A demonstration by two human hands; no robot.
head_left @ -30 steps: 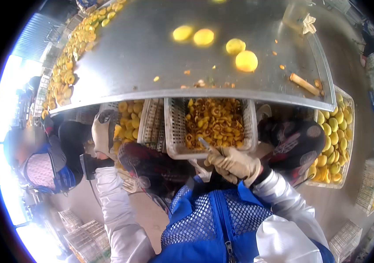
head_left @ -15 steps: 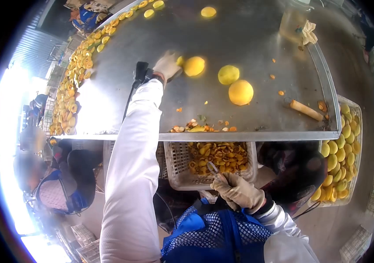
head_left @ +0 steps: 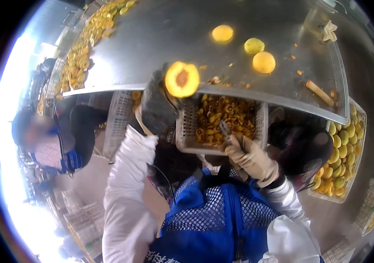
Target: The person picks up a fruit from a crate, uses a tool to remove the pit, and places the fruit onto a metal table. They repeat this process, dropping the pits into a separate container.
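Observation:
A halved yellow peach (head_left: pixel 188 87) is in my left hand (head_left: pixel 156 103), its cut face and brown pit turned up. The hand wears a glove with a dark palm and is just in front of the table edge. Gloved in beige, my right hand (head_left: pixel 252 160) is closed on a slim metal tool with a looped tip (head_left: pixel 225 129). That tip points over a crate (head_left: pixel 181 138) of orange-brown fruit scraps (head_left: pixel 226 116) below the table. The tool's handle is mostly hidden in the fingers.
On the metal table (head_left: pixel 169 35) lie several whole peaches (head_left: pixel 263 62), a wooden-coloured stick (head_left: pixel 320 93) and scraps. Cut peach halves (head_left: pixel 77 65) line the left edge. A crate of yellow-green peaches (head_left: pixel 342 149) stands at right; another person (head_left: pixel 59 140) sits at left.
My left hand has drawn back from the table toward me and now holds a peach half with its cut face up. My right hand still grips the tool. The view has shifted.

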